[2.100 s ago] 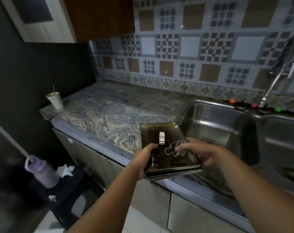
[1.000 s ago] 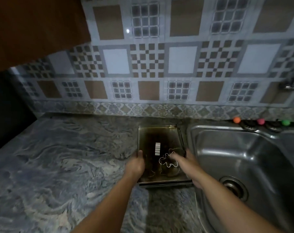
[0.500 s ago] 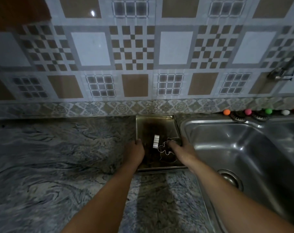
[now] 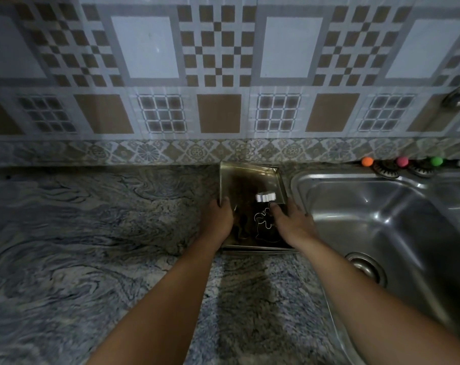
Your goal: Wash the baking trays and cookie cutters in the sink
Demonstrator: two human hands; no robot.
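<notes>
1. Stack of metal baking trays sitting on the marbled tabletop, far end up against the wall, right edge just beside the sink.
2. Inside the top tray: wire gingerbread-man cookie cutter near the front, small white ribbed cutter further back. Darker shape to the left of them, too murky to call.
3. Left hand on the tray's left rim, grip curled over the edge.
4. Right hand on the right rim, grip wrapped round that side, thumb lying inside the tray next to the gingerbread cutter.
5. Sink bare steel, drain at the near side.
6. Row of little coloured balls along the ledge behind the sink, tap poking in at the far right, patterned tile wall behind.
</notes>
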